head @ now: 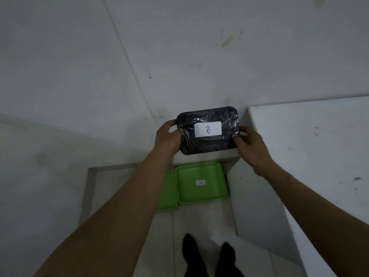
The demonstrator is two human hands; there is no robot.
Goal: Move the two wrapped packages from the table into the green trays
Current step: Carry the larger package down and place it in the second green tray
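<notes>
A dark package (208, 143) wrapped in clear film, with a white label marked "B", is held in the air between both hands. My left hand (168, 136) grips its left end and my right hand (248, 143) grips its right end. Below it on the floor lie two green trays side by side. The right green tray (201, 193) is in full view and carries a small white label. The left green tray (169, 191) is mostly hidden behind my left forearm. No second package is in view.
A white table (311, 148) stands at the right, its corner close to my right hand. White walls close off the far side and the left. My two dark-shoed feet (209, 256) stand on the pale tiled floor before the trays.
</notes>
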